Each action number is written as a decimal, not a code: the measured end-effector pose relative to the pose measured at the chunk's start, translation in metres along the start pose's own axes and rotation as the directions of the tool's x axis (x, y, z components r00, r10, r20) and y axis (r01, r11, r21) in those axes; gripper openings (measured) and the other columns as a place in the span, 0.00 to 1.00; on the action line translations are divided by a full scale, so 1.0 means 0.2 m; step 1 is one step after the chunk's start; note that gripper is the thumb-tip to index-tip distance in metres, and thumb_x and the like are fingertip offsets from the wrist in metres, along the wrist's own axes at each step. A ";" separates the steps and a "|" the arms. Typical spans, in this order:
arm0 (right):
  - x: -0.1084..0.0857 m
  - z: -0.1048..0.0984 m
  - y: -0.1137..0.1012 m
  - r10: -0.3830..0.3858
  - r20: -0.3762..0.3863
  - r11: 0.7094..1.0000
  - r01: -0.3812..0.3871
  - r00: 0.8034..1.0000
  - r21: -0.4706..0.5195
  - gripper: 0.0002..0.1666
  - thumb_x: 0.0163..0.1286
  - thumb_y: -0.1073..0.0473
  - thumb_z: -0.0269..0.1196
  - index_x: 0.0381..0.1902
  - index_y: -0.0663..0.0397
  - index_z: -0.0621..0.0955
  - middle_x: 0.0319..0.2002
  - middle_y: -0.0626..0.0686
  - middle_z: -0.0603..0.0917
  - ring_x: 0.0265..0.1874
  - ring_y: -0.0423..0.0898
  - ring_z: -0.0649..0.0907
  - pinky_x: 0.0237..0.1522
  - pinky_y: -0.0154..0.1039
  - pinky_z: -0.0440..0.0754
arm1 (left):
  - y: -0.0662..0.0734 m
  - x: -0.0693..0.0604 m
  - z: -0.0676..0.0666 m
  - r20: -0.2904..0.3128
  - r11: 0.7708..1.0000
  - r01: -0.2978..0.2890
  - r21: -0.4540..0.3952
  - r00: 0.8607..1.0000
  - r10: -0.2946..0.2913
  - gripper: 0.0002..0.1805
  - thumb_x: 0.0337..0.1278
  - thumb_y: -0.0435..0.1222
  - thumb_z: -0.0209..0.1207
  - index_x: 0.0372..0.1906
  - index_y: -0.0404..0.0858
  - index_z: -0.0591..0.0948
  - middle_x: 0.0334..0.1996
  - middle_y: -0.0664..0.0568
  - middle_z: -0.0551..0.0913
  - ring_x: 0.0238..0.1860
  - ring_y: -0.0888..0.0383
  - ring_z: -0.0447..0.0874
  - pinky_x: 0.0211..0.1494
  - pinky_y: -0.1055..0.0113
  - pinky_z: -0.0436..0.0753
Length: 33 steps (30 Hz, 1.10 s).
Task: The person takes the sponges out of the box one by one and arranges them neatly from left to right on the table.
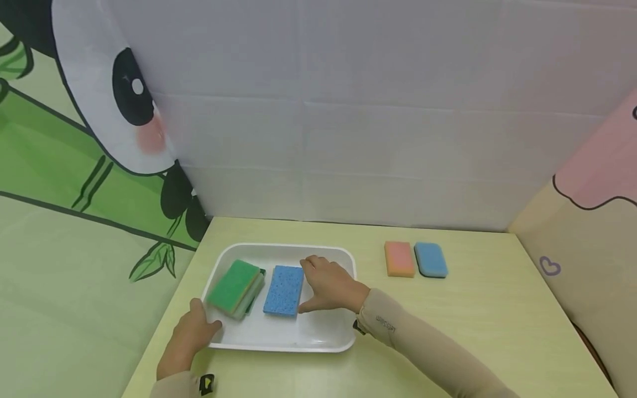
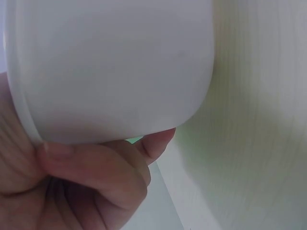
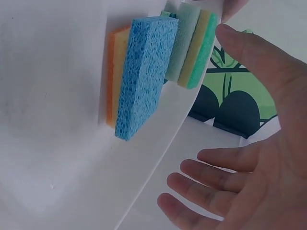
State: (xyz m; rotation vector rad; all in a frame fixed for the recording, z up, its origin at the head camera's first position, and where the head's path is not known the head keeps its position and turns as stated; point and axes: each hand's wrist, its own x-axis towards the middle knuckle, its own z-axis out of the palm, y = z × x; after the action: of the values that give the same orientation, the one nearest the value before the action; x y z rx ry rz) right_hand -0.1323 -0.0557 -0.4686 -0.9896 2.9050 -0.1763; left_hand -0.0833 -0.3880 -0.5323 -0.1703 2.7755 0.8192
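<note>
A white tray (image 1: 318, 334) stands on the table, and my left hand (image 1: 191, 331) grips its left edge. The left wrist view shows curled fingers against the tray's corner (image 2: 120, 96). My right hand (image 1: 330, 284) hovers over the tray beside a blue sponge (image 1: 283, 291); in the right wrist view its fingers (image 3: 211, 187) are spread and apart from the sponge. Under the blue sponge lies an orange and yellow sponge (image 3: 115, 76). Left of them, a green-topped sponge (image 1: 234, 284) rests tilted on a pale green one (image 1: 251, 296), with something dark green partly hidden beneath.
Right of the tray, a pink and orange sponge (image 1: 400, 258) and a blue sponge with a dark underside (image 1: 431, 260) lie side by side on the pale yellow table (image 1: 478, 326). A white wall sheet (image 1: 348, 138) hangs behind; printed sheets flank both sides.
</note>
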 end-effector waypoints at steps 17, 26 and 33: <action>0.20 0.12 -0.10 0.022 0.105 0.999 -0.017 0.994 -0.046 0.69 0.45 0.22 0.71 0.73 0.60 0.64 0.70 0.58 0.68 0.66 0.53 0.70 0.60 0.48 0.74 | 0.01 -0.01 0.00 -0.004 1.000 -0.007 -0.011 1.000 0.007 0.31 0.58 0.37 0.61 0.51 0.21 0.56 0.39 0.22 0.75 0.37 0.36 0.79 0.39 0.43 0.78; 0.25 0.20 -0.09 0.047 0.158 0.996 -0.034 0.986 -0.082 0.73 0.43 0.19 0.69 0.75 0.59 0.61 0.72 0.61 0.65 0.70 0.55 0.66 0.64 0.50 0.70 | 0.01 0.01 0.03 -0.014 1.000 -0.010 -0.008 1.000 0.010 0.32 0.59 0.36 0.62 0.52 0.21 0.56 0.42 0.18 0.74 0.43 0.28 0.79 0.43 0.40 0.78; 0.26 0.25 -0.07 0.042 0.152 0.997 -0.031 0.987 -0.077 0.75 0.42 0.17 0.68 0.76 0.60 0.60 0.73 0.61 0.64 0.71 0.56 0.64 0.65 0.51 0.68 | 0.00 0.00 0.03 -0.009 1.000 -0.006 0.005 1.000 0.006 0.33 0.59 0.37 0.62 0.53 0.20 0.55 0.43 0.18 0.73 0.43 0.28 0.79 0.42 0.41 0.78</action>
State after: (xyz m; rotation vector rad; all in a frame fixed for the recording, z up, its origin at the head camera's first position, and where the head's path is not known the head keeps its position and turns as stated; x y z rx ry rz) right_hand -0.1591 -0.1029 -0.5169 -0.9156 2.8043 0.0102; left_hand -0.0831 -0.3840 -0.5370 -0.1654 2.7878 0.8151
